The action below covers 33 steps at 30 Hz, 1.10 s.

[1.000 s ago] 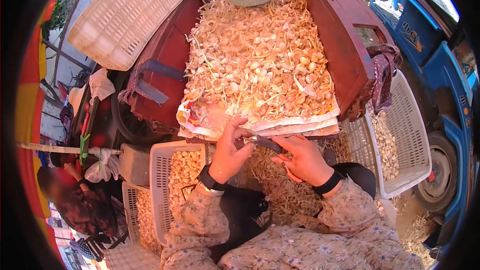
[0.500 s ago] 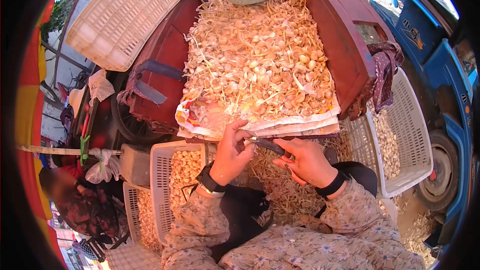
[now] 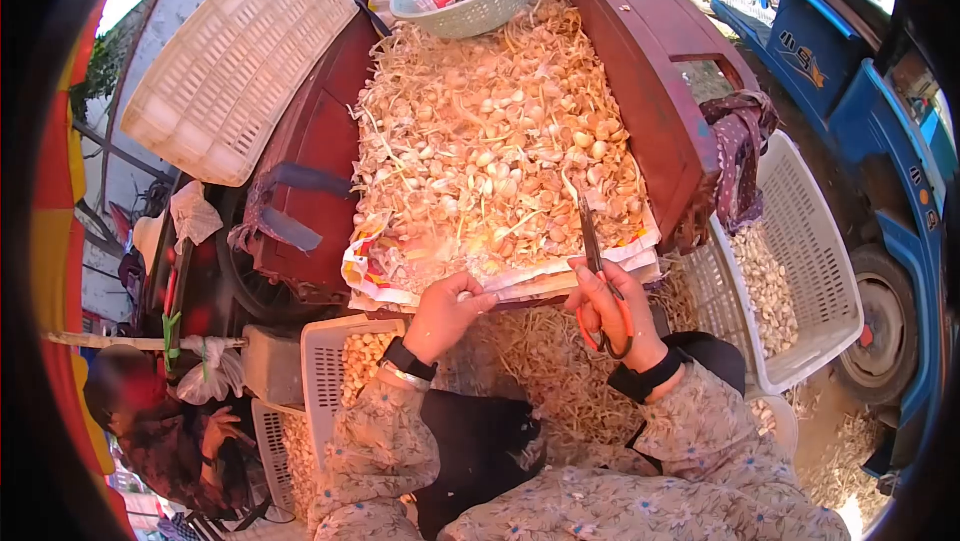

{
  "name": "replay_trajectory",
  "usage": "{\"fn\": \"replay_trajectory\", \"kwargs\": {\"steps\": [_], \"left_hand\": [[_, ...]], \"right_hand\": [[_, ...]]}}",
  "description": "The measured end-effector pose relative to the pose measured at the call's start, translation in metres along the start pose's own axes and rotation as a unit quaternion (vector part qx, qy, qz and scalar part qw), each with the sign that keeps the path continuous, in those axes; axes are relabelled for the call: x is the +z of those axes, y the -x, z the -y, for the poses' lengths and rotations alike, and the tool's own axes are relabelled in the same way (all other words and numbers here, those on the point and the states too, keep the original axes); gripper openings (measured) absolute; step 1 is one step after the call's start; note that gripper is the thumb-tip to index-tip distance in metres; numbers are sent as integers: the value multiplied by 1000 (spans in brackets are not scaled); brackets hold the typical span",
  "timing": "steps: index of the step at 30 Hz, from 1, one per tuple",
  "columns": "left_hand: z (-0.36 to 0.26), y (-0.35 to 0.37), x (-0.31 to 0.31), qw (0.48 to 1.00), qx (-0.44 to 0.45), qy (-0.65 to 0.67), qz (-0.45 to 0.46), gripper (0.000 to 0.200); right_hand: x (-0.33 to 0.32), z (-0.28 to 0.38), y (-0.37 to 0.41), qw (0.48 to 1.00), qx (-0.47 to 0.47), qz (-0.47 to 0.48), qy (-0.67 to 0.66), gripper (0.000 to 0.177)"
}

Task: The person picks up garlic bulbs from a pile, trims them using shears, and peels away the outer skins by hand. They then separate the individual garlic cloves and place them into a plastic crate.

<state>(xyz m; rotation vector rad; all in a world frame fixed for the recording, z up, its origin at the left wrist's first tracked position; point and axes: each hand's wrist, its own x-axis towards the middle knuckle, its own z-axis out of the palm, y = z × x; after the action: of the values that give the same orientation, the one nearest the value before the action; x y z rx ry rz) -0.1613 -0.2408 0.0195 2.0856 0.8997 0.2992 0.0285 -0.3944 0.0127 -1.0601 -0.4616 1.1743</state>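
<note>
My right hand (image 3: 618,316) is wrapped round the handles of a pair of scissors (image 3: 590,233), whose dark blades point away from me over the near right part of the garlic pile. Orange-red finger loops show beside the palm. My left hand (image 3: 448,317), with a dark watch on the wrist, is closed at the near edge of the cart bed. Whatever its curled fingers hold, if anything, is hidden. Beyond both hands lies a heap of garlic (image 3: 500,156) with loose skins and stalks, spread on a printed white sheet (image 3: 400,293).
Dark red cart walls (image 3: 650,71) flank the heap. A green basket (image 3: 480,9) with a bottle stands at its far end. White crates (image 3: 322,371) (image 3: 815,271) of cloves sit left and right. A person (image 3: 180,421) is at lower left; a blue vehicle (image 3: 840,81) stands at right.
My hands have moved apart. The scissors have swung from pointing left at my left hand to pointing forward over the garlic. The view has shifted slightly.
</note>
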Motion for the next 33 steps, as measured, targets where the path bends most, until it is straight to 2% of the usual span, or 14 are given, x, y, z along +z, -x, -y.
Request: {"fn": "replay_trajectory", "kwargs": {"steps": [1, 3, 6, 9, 12, 15, 18, 22, 23, 25, 26, 28, 29, 33], "left_hand": [[-16, -13, -6, 996, -42, -75, -21, 14], [-8, -58, -7, 994, -49, 27, -95, 17], [21, -94, 6, 991, 59, -36, -118, 22], [1, -85, 21, 985, 32, -165, -33, 24], [12, -80, 28, 978, 61, -194, -36, 27], [11, -70, 16, 972, 3, -236, -9, 29], [11, -50, 3, 978, -44, -203, -30, 30], [14, -36, 2, 966, -62, -246, -46, 29], [21, -35, 4, 965, -37, -250, -67, 27], [33, -31, 8, 974, -5, -198, -108, 25], [37, -31, 10, 976, 13, -173, -129, 24], [14, -23, 11, 978, -129, 103, -125, 20], [2, -19, 12, 944, -196, 239, -119, 19], [-18, -2, 28, 855, -134, 478, -151, 15]], "right_hand": [[1, 1, -4, 1000, 7, 5, 10, 36], [-1, -6, -7, 999, 32, 9, 25, 35], [3, -10, -7, 1000, 23, 0, 15, 32], [2, -6, -8, 1000, 24, 3, 18, 31], [1, -9, -8, 999, 10, 8, 40, 33], [2, -7, -5, 999, 27, 6, 30, 33], [4, -5, -4, 999, 40, 1, 29, 32], [8, -18, -5, 996, 14, 21, 82, 31], [10, -25, -7, 995, -5, 28, 94, 30], [14, -38, -7, 992, -42, 40, 115, 28], [14, -39, -7, 979, -49, 44, 192, 28], [15, -34, -3, 937, -62, 48, 341, 27], [18, -27, 2, 938, -38, 58, 338, 28], [17, -37, 5, 869, -199, 26, 452, 29]]}}
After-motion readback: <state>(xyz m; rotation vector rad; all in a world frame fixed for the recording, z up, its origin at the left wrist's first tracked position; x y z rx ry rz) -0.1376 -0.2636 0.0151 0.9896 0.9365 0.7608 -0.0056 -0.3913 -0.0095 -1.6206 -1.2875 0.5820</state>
